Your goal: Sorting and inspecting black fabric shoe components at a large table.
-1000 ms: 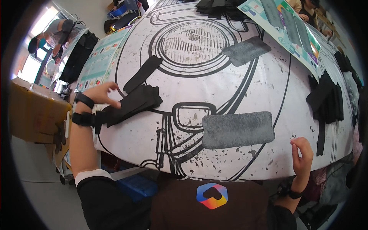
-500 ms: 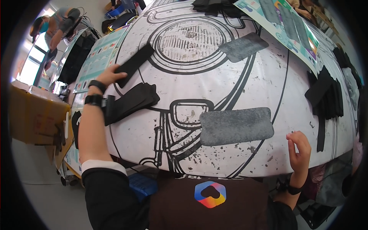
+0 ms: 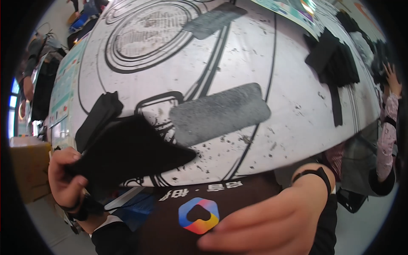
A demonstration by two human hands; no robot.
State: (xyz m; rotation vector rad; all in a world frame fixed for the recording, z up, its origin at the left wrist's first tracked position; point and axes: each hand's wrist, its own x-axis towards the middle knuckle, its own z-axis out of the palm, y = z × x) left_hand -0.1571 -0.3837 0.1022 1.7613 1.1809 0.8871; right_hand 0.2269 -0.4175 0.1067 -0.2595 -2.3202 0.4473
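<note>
My left hand [image 3: 68, 174], at the lower left, is closed on one end of a piece of black cloth [image 3: 131, 148]. The cloth hangs spread out and lifted near the table's front edge, its far corner pointing right. Behind it lies a small stack of folded black cloth pieces [image 3: 100, 117], partly covered. Held up close, in front of my chest, my right hand [image 3: 276, 216] has its fingers stretched out to the left, with nothing seen in them. A grey rounded rectangular pad [image 3: 221, 114] lies on the table ahead of my hands.
A second grey pad [image 3: 214, 20] lies farther back on the printed white table cover [image 3: 238, 63]. To the right sits a pile of black cloth pieces [image 3: 335, 61], one strip trailing off it. A cardboard box [image 3: 29, 170] stands at left; another person's arm [image 3: 387, 144] shows at far right.
My left hand has brought the black cloth nearer and lower, where it now spreads wider. My right hand has come up off the table side toward my chest. The view has shifted right.
</note>
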